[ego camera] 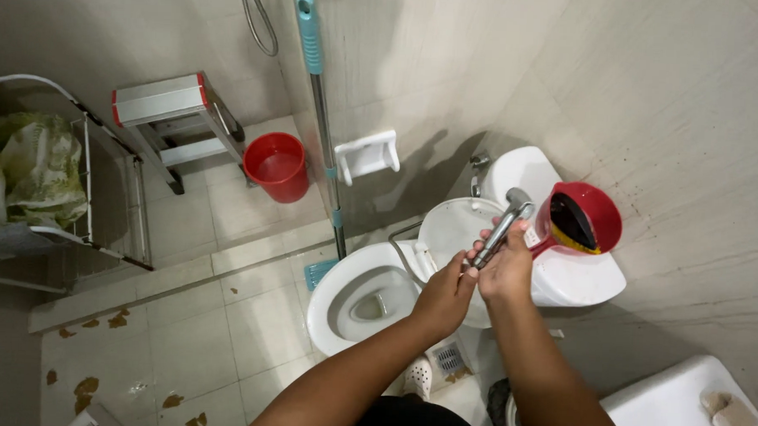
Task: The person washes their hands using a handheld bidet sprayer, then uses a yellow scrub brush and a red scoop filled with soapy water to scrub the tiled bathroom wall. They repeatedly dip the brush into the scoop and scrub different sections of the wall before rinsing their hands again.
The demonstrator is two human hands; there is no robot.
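Tiled bathroom: toilet [355, 300], red bucket [277, 166], mop [320, 110].

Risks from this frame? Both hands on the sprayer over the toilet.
1. The metal hand sprayer is held by the right hand with the left hand at its lower end; if triggered it may spray the wall, not the open toilet bowl.
2. The red dipper sits on the tank right beside the hands; a bump could knock it off.
3. The floor shows brown stains; footing may be slippery.
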